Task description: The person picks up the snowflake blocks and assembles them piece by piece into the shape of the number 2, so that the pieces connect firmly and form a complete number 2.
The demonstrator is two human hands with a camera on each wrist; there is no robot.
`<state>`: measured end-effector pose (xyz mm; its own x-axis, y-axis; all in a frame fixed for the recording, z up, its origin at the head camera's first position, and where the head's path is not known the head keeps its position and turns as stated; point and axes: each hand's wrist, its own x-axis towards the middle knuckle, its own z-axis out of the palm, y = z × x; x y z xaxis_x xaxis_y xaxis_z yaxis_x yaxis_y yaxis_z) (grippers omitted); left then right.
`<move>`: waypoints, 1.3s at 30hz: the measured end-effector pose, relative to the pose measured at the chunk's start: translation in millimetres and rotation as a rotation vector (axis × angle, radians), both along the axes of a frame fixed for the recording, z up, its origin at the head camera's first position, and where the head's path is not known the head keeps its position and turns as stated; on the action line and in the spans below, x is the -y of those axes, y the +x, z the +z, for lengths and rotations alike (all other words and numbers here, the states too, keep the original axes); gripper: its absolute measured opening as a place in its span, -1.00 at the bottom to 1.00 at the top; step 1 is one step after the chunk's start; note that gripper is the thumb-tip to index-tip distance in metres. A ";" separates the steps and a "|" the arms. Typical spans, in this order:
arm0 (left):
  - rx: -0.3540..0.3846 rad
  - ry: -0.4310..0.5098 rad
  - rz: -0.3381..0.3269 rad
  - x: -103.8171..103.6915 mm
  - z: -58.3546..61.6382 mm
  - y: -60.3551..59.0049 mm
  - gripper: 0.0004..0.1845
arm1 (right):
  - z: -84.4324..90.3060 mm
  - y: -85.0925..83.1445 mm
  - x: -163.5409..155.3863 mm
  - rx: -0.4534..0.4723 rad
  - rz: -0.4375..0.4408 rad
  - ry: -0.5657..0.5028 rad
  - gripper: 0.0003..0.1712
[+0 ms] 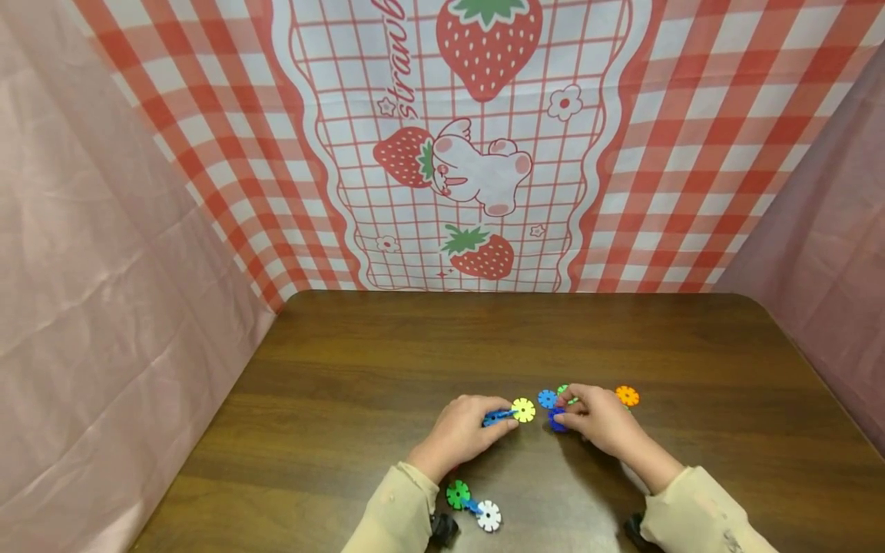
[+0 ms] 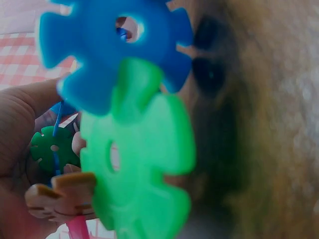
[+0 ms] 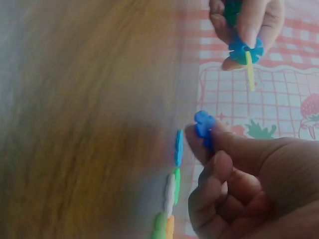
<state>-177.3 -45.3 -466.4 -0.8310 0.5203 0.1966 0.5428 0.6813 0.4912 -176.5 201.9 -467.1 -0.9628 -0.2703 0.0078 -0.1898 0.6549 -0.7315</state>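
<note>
I work at a brown wood-grain table (image 1: 332, 346) with rounded far corners, its finish catching a soft shine. Beyond its far edge, at twelve o'clock, hangs a red-and-white gingham cloth (image 1: 691, 115); plain pink drapes close the room in, a left drape (image 1: 104, 269) at ten and a right drape (image 1: 816, 230) at two. The cloth's wavy-edged grid panel carries a big strawberry print (image 1: 489, 50) at its twelve, a white cartoon animal (image 1: 480, 169) below that, and another strawberry print (image 1: 484, 256) at its six. Up at the panel's eleven, red lettering (image 1: 399, 65) turned on its side reads "straw", with the next letter cut by the top of my view. I can read no brand on the pieces.

My left hand (image 1: 465, 428) pinches a notched blue disc (image 1: 494, 418), which is joined to a yellow disc (image 1: 523, 410) at my fingertips' three o'clock. My right hand (image 1: 600, 418) pinches a dark blue disc (image 1: 557, 419) between thumb and fingers, at the yellow disc's three, near it but apart. A lighter blue disc (image 1: 547, 399) lies just past it at eleven, and an orange disc (image 1: 628, 395) lies at my right hand's one. At my left hand's six, a green disc (image 1: 458, 495) is linked to a white disc (image 1: 488, 516) by a blue connecting piece (image 1: 472, 506).
</note>
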 end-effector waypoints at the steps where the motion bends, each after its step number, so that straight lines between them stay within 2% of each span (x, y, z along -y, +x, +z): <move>1: -0.004 0.002 -0.001 0.0 -0.3 -0.3 -0.70 | 0.5 0.3 0.0 0.010 0.006 -0.029 -0.92; 4: -0.004 0.004 -0.002 -0.3 -0.5 -1.0 -0.70 | 2.1 1.0 0.1 0.032 0.025 -0.092 -0.94; 9: 0.003 0.013 -0.007 -0.8 -0.4 -1.5 -0.71 | 5.1 2.4 0.7 0.028 0.052 -0.138 -0.93; 18: 0.006 0.038 -0.015 -1.6 -0.1 -1.1 -0.76 | 5.4 6.8 4.4 -0.056 0.111 -0.209 -0.87; 24: 0.012 0.018 -0.025 -2.9 0.6 -0.1 -0.75 | 3.5 8.2 6.7 -0.111 0.123 -0.185 -0.86; 33: 0.034 0.068 -0.044 -1.5 -1.2 -0.2 -0.78 | 0.1 10.0 10.1 -0.126 0.182 -0.176 -0.89; 39: 0.036 0.069 -0.049 -2.3 -1.1 -0.2 -0.81 | 0.9 12.2 12.5 -0.163 0.203 -0.158 -0.81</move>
<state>-177.5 -43.0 -467.4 -0.8121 0.5469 0.2035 0.5556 0.6184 0.5557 -164.3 189.4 -466.2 -0.8717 -0.4404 0.2150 -0.4285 0.4719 -0.7705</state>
